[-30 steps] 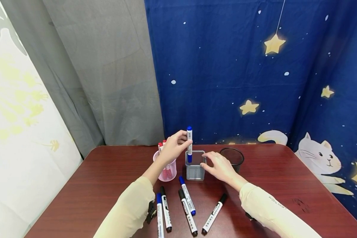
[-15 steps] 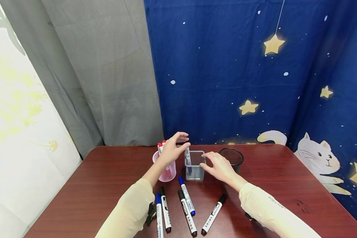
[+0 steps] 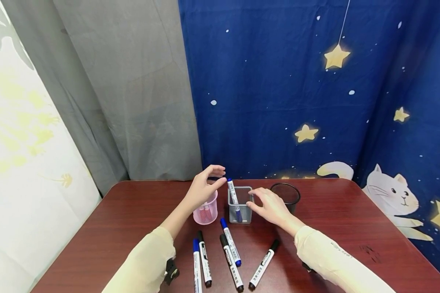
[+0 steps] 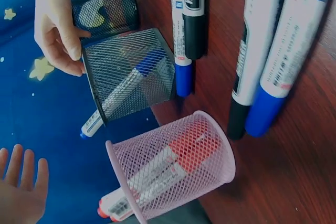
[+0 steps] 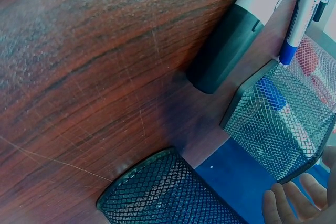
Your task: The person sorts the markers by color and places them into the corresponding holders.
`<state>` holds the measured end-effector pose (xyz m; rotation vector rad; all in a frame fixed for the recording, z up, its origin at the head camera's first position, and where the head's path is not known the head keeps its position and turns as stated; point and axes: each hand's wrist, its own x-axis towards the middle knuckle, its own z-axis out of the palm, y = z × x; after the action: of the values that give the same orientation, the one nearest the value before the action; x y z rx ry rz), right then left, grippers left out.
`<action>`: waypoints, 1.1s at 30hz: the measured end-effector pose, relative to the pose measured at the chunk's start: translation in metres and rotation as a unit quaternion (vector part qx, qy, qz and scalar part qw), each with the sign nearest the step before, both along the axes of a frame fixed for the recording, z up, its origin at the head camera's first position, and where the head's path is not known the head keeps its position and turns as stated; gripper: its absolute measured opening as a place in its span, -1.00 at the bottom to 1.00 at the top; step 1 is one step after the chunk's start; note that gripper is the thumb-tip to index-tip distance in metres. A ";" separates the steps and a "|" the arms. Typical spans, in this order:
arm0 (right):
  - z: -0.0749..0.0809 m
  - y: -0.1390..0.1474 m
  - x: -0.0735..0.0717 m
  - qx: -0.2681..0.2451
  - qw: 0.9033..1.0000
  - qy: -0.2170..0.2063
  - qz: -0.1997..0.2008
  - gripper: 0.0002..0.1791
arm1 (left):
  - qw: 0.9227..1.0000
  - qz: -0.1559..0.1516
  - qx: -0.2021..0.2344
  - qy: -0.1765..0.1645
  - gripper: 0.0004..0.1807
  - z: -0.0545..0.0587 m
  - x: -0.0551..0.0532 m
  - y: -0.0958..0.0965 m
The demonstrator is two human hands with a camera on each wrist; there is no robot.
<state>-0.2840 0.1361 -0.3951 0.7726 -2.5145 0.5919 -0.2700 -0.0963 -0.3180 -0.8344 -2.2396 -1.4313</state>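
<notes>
Blue-ended marker [image 3: 233, 195] stands inside the grey mesh holder [image 3: 245, 215], the middle one of three, toward the far side of the tabletop [image 3: 139, 215]. Long axis steep but tilted: upper end leans left and far against the rim, foot lower and to the right. Long blue cap points down, seen through the mesh; short blue end points up, above the rim. Left hand [image 3: 204, 185] is just left of that upper end, apart from it, above the pink mesh cup [image 3: 213, 216]; its fingers are spread and hold nothing. Right hand [image 3: 269, 205] is at the holder's right rim, thumb apart from forefinger, fingertips at the edge; cannot tell whether they pinch it. Pink cup, left of the holder, contains red markers [image 4: 114, 202], leaning, red caps down. Black mesh cup [image 4: 121, 11] is to the right, partly behind the right hand. Near side, five markers lie flat, caps toward the far side: at left a blue one [image 3: 197, 264] beside a black one [image 3: 205, 260]; in the middle a blue one [image 3: 231, 244] and a black one [image 3: 232, 266], both slanting near-right; at right a black one [image 3: 262, 266], slanting near-left.
</notes>
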 end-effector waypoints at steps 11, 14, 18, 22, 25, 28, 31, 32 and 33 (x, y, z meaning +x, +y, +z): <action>0.001 -0.001 0.001 0.000 1.000 0.002 -0.001 -0.60 | 0.995 -0.028 -0.086 0.043 -0.72 -0.011 0.022 -0.025; 0.001 -0.001 0.001 0.000 1.000 0.003 0.000 -0.60 | 0.988 -0.034 -0.131 0.074 -0.71 -0.011 0.033 -0.031; 0.000 -0.001 0.000 0.002 1.000 0.008 -0.001 -0.60 | 0.967 -0.033 -0.218 0.127 -0.71 -0.013 0.046 -0.039; 0.000 0.000 0.000 0.005 1.000 0.010 -0.003 -0.61 | 0.937 -0.028 -0.291 0.191 -0.71 -0.018 0.055 -0.045; -0.001 -0.001 0.000 0.006 1.000 0.009 0.000 -0.62 | 0.902 -0.025 -0.343 0.262 -0.72 -0.024 0.060 -0.048; -0.001 0.000 -0.001 0.009 1.000 0.013 0.000 -0.62 | 0.858 -0.020 -0.398 0.324 -0.70 -0.030 0.066 -0.051; 0.000 -0.001 0.000 0.008 1.000 0.013 0.000 -0.62 | 0.823 -0.016 -0.442 0.356 -0.70 -0.036 0.074 -0.053; 0.000 -0.001 0.000 0.007 1.000 0.013 0.001 -0.61 | 0.816 -0.016 -0.452 0.361 -0.71 -0.039 0.077 -0.053; 0.000 -0.001 0.000 0.008 1.000 0.012 0.001 -0.61 | 0.808 -0.016 -0.461 0.367 -0.71 -0.043 0.080 -0.054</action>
<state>-0.2843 0.1350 -0.3948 0.7843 -2.4993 0.5613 -0.1903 -0.1505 -0.3607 -1.3815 -2.1422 0.1642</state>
